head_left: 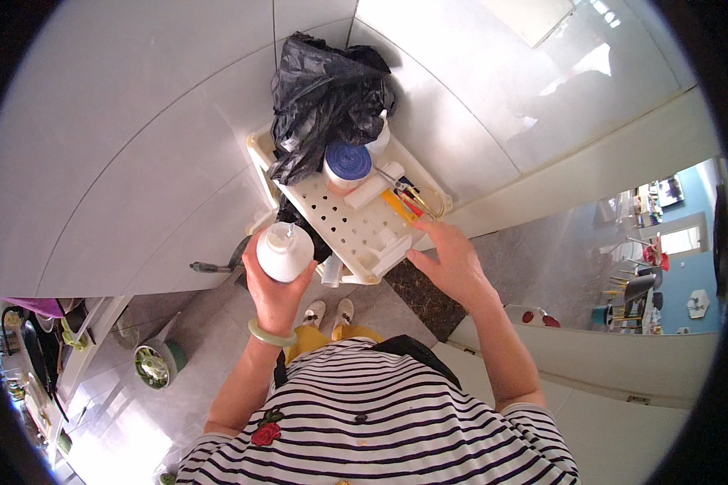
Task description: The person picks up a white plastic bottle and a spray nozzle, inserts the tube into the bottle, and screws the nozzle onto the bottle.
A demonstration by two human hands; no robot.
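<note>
My left hand (272, 293) is wrapped round a white plastic bottle (286, 260), held upright in front of a cream shelf rack. The bottle's narrow neck faces up toward me. My right hand (455, 265) is at the right front edge of the rack's top tray (362, 229), thumb and forefinger apart, with nothing visible between them. Whether its fingertips touch the rim, I cannot tell. On the tray stand a tub with a blue lid (349, 162) and a white roll-shaped thing (377, 186). Beside them lie scissors (430, 205) and a yellow-handled item (397, 205).
A crumpled black plastic bag (323, 101) fills the rack's back corner, partly covering a white bottle (381, 137). Tiled walls meet behind the rack. At lower left, a bin (155, 364) stands on the grey floor. A white ledge (598, 343) runs along the right.
</note>
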